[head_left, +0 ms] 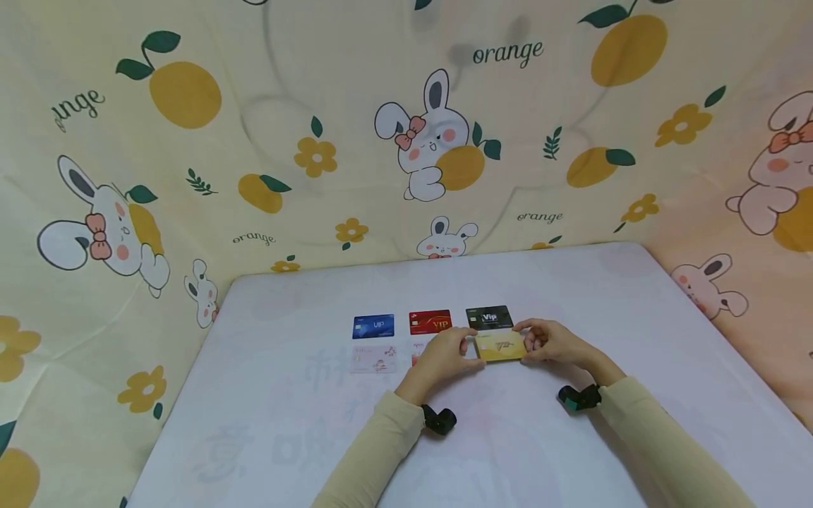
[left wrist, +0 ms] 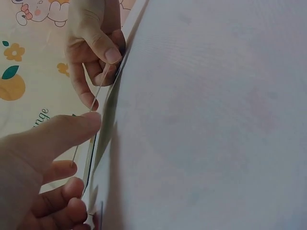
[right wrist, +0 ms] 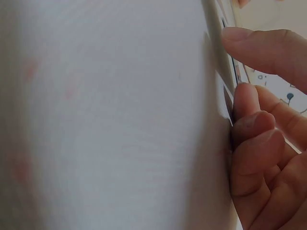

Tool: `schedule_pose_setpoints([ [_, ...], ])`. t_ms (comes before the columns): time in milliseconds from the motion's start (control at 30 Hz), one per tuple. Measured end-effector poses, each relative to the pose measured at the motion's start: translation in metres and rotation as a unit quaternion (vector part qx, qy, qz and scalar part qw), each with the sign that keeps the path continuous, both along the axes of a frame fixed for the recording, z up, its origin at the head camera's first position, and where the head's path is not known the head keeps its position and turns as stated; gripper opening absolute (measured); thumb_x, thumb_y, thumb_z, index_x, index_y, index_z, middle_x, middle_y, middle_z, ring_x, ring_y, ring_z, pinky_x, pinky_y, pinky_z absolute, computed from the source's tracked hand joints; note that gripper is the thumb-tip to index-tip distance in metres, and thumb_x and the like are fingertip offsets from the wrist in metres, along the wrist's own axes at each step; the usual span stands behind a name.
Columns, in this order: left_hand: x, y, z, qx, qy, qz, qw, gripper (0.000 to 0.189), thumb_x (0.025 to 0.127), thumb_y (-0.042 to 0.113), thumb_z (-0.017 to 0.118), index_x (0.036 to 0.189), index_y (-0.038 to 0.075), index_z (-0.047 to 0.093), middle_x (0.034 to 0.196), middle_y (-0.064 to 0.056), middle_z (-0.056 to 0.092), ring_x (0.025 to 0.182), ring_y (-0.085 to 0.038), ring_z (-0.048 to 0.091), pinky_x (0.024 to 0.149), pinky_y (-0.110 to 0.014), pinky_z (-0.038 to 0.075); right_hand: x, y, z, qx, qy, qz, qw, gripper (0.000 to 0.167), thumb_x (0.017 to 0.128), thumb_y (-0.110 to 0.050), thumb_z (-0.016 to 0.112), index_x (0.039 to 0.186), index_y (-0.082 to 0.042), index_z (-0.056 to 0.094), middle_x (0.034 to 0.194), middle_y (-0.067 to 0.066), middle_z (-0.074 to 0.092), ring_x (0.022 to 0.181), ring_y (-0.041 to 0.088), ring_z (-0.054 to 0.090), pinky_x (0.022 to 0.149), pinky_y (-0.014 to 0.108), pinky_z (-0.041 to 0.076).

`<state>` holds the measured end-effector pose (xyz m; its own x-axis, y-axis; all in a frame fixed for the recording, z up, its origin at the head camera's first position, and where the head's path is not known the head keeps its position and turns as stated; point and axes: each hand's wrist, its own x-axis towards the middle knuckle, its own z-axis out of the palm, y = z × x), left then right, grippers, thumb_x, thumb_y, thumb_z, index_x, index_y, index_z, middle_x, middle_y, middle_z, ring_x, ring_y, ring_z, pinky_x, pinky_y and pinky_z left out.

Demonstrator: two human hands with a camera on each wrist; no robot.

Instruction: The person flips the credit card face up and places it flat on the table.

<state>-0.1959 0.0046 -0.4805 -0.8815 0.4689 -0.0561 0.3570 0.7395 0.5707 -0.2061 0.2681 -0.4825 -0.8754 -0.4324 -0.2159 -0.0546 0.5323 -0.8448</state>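
In the head view a gold card (head_left: 500,347) is held by its two short ends, just below a black Vip card (head_left: 489,317). My left hand (head_left: 447,356) pinches its left end between thumb and fingers, and my right hand (head_left: 554,343) pinches the right end. Seen edge-on in the left wrist view, the card (left wrist: 100,85) is a thin line spanning both hands, raised slightly off the table. The right wrist view shows my right thumb (right wrist: 259,45) above the curled fingers (right wrist: 252,155). A pale card with red (head_left: 417,351) is partly hidden behind my left hand.
A blue VIP card (head_left: 373,326) and a red VIP card (head_left: 430,322) lie in the back row with the black one. In front of the blue card is a pale pink card (head_left: 373,358). The white table (head_left: 267,423) meets a printed cloth backdrop (head_left: 356,92).
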Motion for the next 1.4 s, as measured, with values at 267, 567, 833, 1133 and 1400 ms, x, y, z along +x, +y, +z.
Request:
schedule_pose_setpoints([
  [267, -0.001, 0.003, -0.003, -0.020, 0.002, 0.004, 0.9998, 0.059, 0.080, 0.044, 0.075, 0.132, 0.019, 0.059, 0.073, 0.007, 0.047, 0.067, -0.004, 0.043, 0.061, -0.018, 0.033, 0.003, 0.000, 0.003, 0.003, -0.008, -0.012, 0.9999, 0.063, 0.077, -0.004, 0.076, 0.131, 0.010, 0.047, 0.082, 0.007, 0.055, 0.067, 0.007, 0.047, 0.060, 0.017, 0.040],
  [567, -0.001, 0.004, -0.004, -0.016, -0.008, 0.004, 0.9998, 0.058, 0.080, 0.041, 0.076, 0.130, 0.017, 0.061, 0.073, 0.006, 0.046, 0.065, -0.005, 0.041, 0.057, -0.017, 0.031, 0.005, -0.002, 0.003, 0.023, -0.001, -0.018, 0.9996, 0.064, 0.077, -0.007, 0.078, 0.131, 0.009, 0.049, 0.082, 0.006, 0.054, 0.068, 0.007, 0.046, 0.060, 0.018, 0.040],
  [833, 0.001, -0.004, -0.007, -0.005, -0.021, 0.020, 0.9996, 0.057, 0.079, 0.040, 0.077, 0.129, 0.016, 0.062, 0.074, 0.005, 0.046, 0.069, -0.006, 0.043, 0.061, -0.017, 0.033, 0.001, -0.010, 0.000, 0.036, 0.005, -0.013, 0.9993, 0.063, 0.075, -0.007, 0.079, 0.130, 0.009, 0.050, 0.079, 0.004, 0.054, 0.067, 0.007, 0.047, 0.060, 0.017, 0.040],
  [1133, 0.000, -0.008, -0.008, 0.003, -0.019, 0.018, 0.9997, 0.056, 0.079, 0.036, 0.078, 0.128, 0.012, 0.062, 0.075, 0.005, 0.047, 0.070, -0.006, 0.043, 0.062, -0.016, 0.033, -0.003, -0.013, -0.003, 0.029, -0.004, -0.015, 0.9995, 0.063, 0.074, -0.007, 0.079, 0.128, 0.009, 0.051, 0.078, 0.003, 0.052, 0.067, 0.008, 0.047, 0.059, 0.018, 0.040],
  [1400, 0.004, -0.004, -0.004, -0.006, -0.007, 0.017, 0.9998, 0.040, 0.080, 0.032, 0.077, 0.110, 0.010, 0.062, 0.077, 0.004, 0.044, 0.069, -0.006, 0.041, 0.059, -0.016, 0.031, 0.000, -0.012, 0.000, 0.021, 0.001, -0.014, 0.9997, 0.061, 0.075, -0.007, 0.079, 0.128, 0.009, 0.052, 0.078, 0.003, 0.053, 0.065, 0.007, 0.046, 0.057, 0.017, 0.040],
])
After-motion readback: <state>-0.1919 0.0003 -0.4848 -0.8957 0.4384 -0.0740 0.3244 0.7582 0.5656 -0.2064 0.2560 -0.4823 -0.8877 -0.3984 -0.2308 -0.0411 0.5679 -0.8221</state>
